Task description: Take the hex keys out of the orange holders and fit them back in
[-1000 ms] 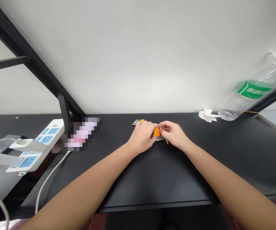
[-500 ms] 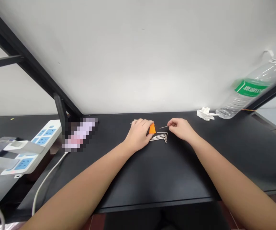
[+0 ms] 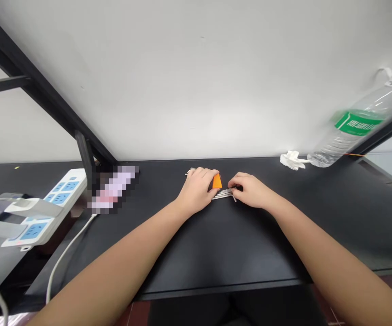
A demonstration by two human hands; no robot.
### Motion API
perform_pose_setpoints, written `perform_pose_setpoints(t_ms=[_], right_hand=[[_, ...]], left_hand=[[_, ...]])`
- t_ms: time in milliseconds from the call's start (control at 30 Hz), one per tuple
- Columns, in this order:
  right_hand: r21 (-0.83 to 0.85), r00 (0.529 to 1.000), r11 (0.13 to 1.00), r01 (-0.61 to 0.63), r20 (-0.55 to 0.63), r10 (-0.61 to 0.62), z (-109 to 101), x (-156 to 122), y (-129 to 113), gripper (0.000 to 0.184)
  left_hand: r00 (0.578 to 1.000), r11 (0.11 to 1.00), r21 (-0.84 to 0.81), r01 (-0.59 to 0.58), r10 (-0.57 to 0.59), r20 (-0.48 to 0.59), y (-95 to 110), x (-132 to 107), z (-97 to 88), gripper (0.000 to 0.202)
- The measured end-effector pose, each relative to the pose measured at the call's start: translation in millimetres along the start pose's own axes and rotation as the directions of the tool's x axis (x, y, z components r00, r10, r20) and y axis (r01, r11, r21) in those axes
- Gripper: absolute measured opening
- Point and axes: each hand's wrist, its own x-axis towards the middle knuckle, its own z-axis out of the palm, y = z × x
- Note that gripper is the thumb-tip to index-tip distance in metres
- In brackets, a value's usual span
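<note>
Keys [image 3: 222, 194] in a row on the desk [image 3: 223, 249], orange holder [image 3: 217, 181] in grip; probably partway.
Left hand [image 3: 197, 188]: fingers clamped on the holder, keys just on the near side of them. Right hand [image 3: 248, 190]: fingers curled at the keys' bent ends; cannot tell whether closed on one. Thin metal rods [image 3: 190, 171] beyond the left fingers. Several keys already outside the holder, laid roughly parallel; any left inside not visible.

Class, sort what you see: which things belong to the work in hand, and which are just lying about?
Work in hand:
orange piece, gripped by the left hand
L-shaped metal rods, at the right hand

Lying about:
crumpled white tissue
clear bottle
power strip
</note>
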Motion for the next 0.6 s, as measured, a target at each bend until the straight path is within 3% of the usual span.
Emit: perform_pose_setpoints(t_ms=[100, 200, 267, 467, 600], right_hand=[[0.203, 0.992, 0.978, -0.045, -0.103, 0.067, 2, 1, -5, 0.014], [0.512, 0.985, 0.855, -0.083, -0.090, 0.150, 7, 3, -14, 0.015], [0.608, 0.978, 0.789, -0.094, -0.093, 0.187, 11, 4, -19, 0.015], [0.631, 0.953, 0.765, -0.128, -0.136, 0.271, 17, 8, -24, 0.015], [0.514, 0.937, 0.841, -0.171, -0.178, 0.299, 13, 10, -17, 0.016]], left_hand=[[1.000, 0.999, -0.031, -0.013, 0.013, -0.001, 3, 0, -0.5, 0.041], [1.000, 0.998, -0.053, -0.021, 0.022, 0.018, 7, 1, -1.3, 0.035], [0.999, 0.998, -0.058, -0.028, 0.030, 0.027, 9, 2, -2.0, 0.033], [0.997, 0.996, -0.035, -0.078, 0.079, 0.018, 13, 2, -3.3, 0.032], [0.996, 0.996, 0.017, -0.082, 0.081, 0.045, 11, 2, -3.7, 0.035]])
